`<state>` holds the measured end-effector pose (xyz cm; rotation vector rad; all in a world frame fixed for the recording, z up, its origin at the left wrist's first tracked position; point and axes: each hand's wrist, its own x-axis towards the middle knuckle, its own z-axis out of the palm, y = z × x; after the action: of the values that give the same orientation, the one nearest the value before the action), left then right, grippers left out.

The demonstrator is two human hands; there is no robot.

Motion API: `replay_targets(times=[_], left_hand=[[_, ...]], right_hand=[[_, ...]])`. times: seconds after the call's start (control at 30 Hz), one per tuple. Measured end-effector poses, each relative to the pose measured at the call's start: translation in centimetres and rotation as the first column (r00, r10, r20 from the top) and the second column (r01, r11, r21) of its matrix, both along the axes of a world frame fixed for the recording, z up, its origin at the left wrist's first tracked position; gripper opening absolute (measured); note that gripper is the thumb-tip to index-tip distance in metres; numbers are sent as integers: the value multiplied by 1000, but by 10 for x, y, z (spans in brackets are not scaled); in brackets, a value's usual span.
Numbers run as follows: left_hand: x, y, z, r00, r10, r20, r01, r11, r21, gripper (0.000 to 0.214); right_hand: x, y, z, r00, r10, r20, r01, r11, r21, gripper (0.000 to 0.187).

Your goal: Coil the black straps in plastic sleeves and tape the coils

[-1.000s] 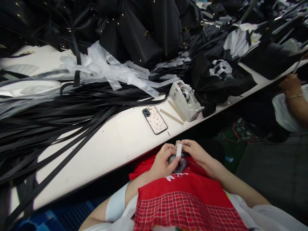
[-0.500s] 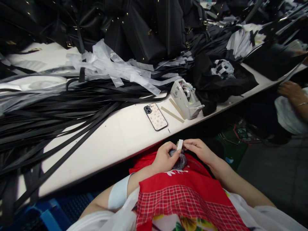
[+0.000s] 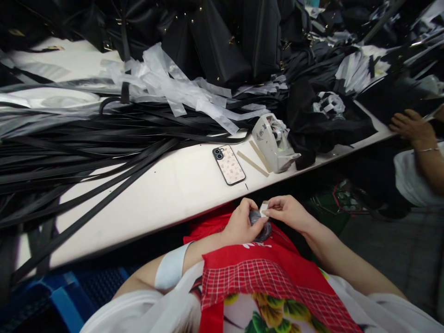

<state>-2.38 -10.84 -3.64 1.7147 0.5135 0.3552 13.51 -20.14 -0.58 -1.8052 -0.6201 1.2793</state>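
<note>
- The right hand (image 3: 286, 212) pinches a small white strip (image 3: 264, 209) between thumb and fingers, above the lap, near the surface's (image 3: 166, 189) edge.
- The left hand (image 3: 244, 222) curls around a grey coil (image 3: 257, 216), thumb tip close to the strip's lower end.
- Both sit in front of the red apron (image 3: 243, 259).
- On the surface, a patterned phone case (image 3: 231, 170) lies near two tan strips (image 3: 252, 163), with a tape dispenser (image 3: 262, 135) just beside them.
- Black straps (image 3: 104, 134) spread leftward below translucent plastic strips (image 3: 194, 98).
- A co-worker's hand (image 3: 414, 128) is at far right.
</note>
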Motion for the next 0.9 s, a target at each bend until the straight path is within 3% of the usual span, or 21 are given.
replay_targets(times=[0.17,0.23,0.3,0.37,0.43,0.5,0.53,0.6,0.73,0.8,0.9], left_hand=[[-1,4,4,998,-53,-21,53,999,3,26],[-1,9,6,988,-134,-73,131,990,-50,27],[-1,16,7,966,-236,-108,208,952,-224,28],[-1,24,8,957,-282,-62,220,851,-477,31],[1,32,9,975,-221,23,176,707,-685,37],[4,37,10,989,-129,70,134,600,-788,38],[6,38,11,992,-100,76,120,575,-809,37],[10,40,13,994,-81,77,109,570,-814,39],[17,41,16,991,-107,79,128,620,-774,48],[18,42,17,989,-125,79,141,626,-767,50],[19,43,18,988,-132,83,147,618,-772,50]], right_hand=[[-1,-1,0,996,83,44,-84,996,30,24],[-3,-3,6,972,157,177,-169,984,54,19],[-6,-5,15,878,271,393,-330,940,89,14],[-8,-9,22,719,341,606,-498,860,107,20],[-10,-12,26,578,326,748,-594,797,112,33],[-11,-14,27,496,268,826,-618,777,120,41],[-11,-15,26,478,236,846,-617,776,133,43],[-11,-15,24,482,184,857,-604,778,173,44],[-14,-16,21,547,84,833,-494,836,240,43],[-17,-18,19,527,44,849,-448,863,234,55],[-26,-20,15,450,43,892,-474,858,197,72]])
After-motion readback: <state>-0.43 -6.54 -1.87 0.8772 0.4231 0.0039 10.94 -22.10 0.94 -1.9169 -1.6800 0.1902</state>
